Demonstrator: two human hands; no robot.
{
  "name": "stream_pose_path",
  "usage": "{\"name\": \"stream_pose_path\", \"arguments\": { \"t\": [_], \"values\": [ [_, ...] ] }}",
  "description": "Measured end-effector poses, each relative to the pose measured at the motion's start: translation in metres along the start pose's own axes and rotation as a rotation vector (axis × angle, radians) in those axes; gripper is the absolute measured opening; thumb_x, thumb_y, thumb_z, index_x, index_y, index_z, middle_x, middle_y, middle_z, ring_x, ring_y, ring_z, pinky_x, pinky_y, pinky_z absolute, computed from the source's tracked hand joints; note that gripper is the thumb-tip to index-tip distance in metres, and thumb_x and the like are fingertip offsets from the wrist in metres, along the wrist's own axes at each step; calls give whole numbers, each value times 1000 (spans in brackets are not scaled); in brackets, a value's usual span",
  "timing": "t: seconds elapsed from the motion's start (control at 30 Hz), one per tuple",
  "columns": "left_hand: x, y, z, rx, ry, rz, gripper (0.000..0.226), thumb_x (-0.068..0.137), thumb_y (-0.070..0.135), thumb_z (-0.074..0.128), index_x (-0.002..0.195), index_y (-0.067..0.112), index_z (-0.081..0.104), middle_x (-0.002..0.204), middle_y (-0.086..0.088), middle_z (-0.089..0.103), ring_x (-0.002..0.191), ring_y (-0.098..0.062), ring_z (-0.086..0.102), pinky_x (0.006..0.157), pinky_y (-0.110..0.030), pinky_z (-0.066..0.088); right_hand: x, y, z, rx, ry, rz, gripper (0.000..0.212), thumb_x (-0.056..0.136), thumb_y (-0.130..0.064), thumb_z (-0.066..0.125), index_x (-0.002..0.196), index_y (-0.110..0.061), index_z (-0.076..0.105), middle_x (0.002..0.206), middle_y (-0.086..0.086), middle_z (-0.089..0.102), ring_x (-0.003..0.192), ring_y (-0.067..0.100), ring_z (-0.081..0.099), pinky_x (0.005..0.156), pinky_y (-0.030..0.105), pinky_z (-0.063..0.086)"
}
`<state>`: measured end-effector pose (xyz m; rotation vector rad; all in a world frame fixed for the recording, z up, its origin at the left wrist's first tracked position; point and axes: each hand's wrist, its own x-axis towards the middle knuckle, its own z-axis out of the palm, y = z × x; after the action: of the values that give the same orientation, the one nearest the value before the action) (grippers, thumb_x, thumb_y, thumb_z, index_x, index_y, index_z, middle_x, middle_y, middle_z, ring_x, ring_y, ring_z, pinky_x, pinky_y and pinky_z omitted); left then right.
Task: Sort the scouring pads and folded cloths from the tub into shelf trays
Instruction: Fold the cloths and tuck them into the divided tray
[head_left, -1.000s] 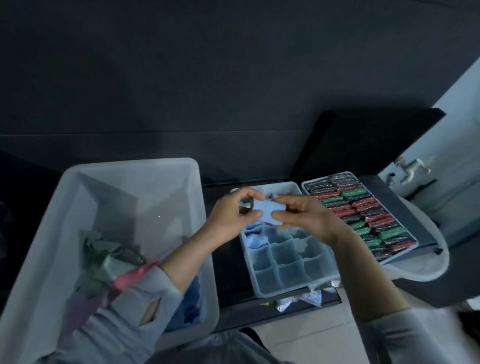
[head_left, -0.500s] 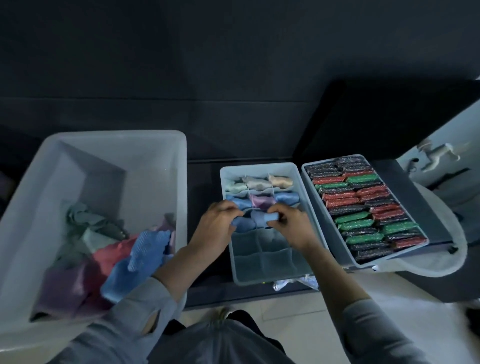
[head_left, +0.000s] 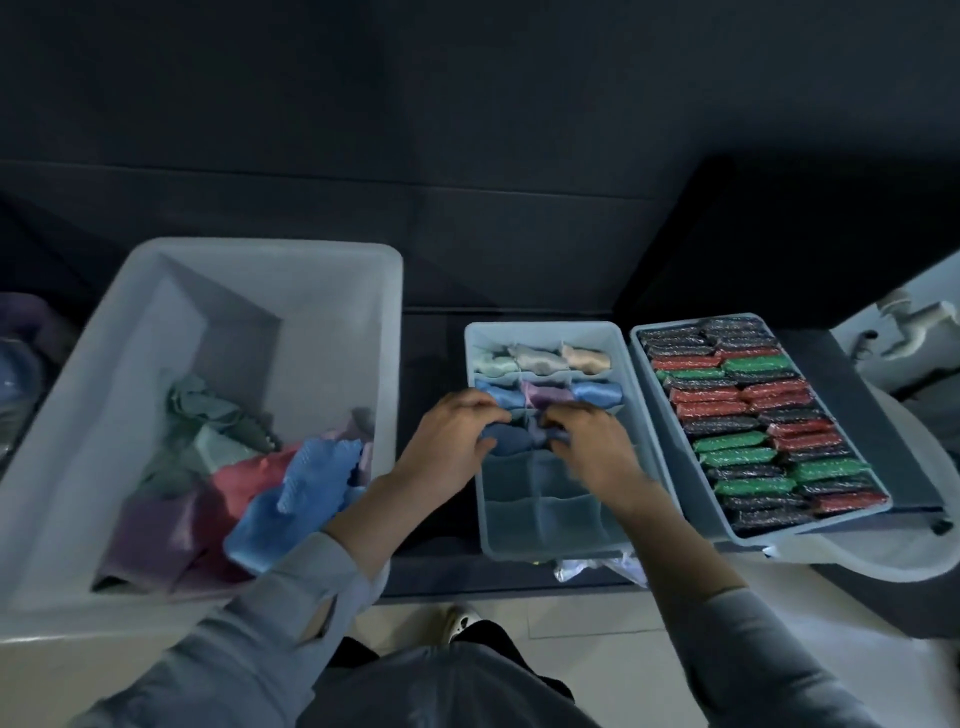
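Both hands meet over the divided tray (head_left: 545, 540) at the middle of the shelf (head_left: 436, 566). The left hand (head_left: 449, 441) and right hand (head_left: 589, 449) each pinch an end of a folded blue cloth (head_left: 511, 439), pressing it into a third-row compartment. The tub (head_left: 249, 291) at the shelf's left end holds loose cloths (head_left: 291, 493). Scouring pads (head_left: 748, 415) fill the tray (head_left: 644, 364) at the right.
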<state>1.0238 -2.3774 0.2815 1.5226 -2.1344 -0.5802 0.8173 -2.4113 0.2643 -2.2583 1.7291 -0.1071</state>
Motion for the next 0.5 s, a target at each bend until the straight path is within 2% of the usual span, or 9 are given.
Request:
{"name": "stream_pose_path", "arguments": {
  "t": [0.07, 0.13, 0.2, 0.27, 0.3, 0.4, 0.43, 0.5],
  "values": [
    [-4, 2, -15, -71, 65, 36, 32, 80, 3, 70, 110, 15, 73, 116, -3, 65, 109, -20, 60, 97, -24, 41, -2, 0, -2, 27, 51, -1, 30, 84, -19, 69, 113, -26, 68, 109, 4, 70, 102, 28, 64, 78, 33, 49],
    [-14, -3, -36, -119, 201, 61, 29, 80, 3, 69, 106, 16, 73, 109, -1, 66, 100, -16, 62, 91, -23, 45, -5, -8, -6, 88, 154, 1, 33, 85, -16, 70, 115, -28, 68, 105, 3, 72, 96, 26, 67, 75, 34, 52],
    [-31, -24, -57, -135, 310, 11, 27, 82, 7, 66, 105, 18, 72, 105, 1, 66, 93, -14, 62, 87, -22, 47, -6, -30, -10, 193, 314, -8, 28, 84, -8, 70, 109, -22, 72, 97, 2, 74, 86, 24, 70, 70, 33, 55],
    [-50, -57, -73, -101, 338, -79, 28, 82, 9, 64, 108, 17, 69, 107, -2, 66, 95, -18, 64, 87, -28, 51, -6, -64, -12, 278, 434, -45, 24, 83, -2, 70, 101, -17, 74, 89, 3, 75, 75, 19, 69, 67, 31, 55],
    [-60, -75, -79, -57, 264, -150, 32, 82, 11, 66, 113, 15, 67, 111, -5, 66, 100, -24, 64, 88, -33, 52, -5, -84, -11, 319, 459, -76, 25, 82, 1, 69, 99, -16, 74, 87, 2, 74, 71, 15, 67, 67, 30, 54],
    [-82, -110, -90, 88, -204, -390, 47, 86, 21, 69, 131, 16, 57, 129, -8, 59, 116, -31, 57, 95, -35, 46, -2, -140, -5, 419, 457, -190, 27, 82, 4, 67, 99, -15, 74, 92, -2, 74, 73, 10, 65, 72, 21, 51],
    [-86, -115, -93, 95, -272, -401, 42, 87, 25, 68, 127, 17, 60, 126, -8, 62, 114, -29, 58, 93, -35, 47, 0, -156, -1, 432, 454, -217, 26, 82, 4, 67, 99, -15, 74, 94, -2, 74, 75, 11, 67, 73, 21, 52],
    [-91, -122, -103, 28, -188, -350, 34, 82, 40, 62, 101, 14, 72, 102, -10, 71, 97, -28, 65, 82, -37, 50, 0, -181, 2, 451, 450, -228, 24, 83, 2, 67, 99, -15, 74, 94, -1, 74, 76, 14, 68, 72, 26, 54]
  ]
}}
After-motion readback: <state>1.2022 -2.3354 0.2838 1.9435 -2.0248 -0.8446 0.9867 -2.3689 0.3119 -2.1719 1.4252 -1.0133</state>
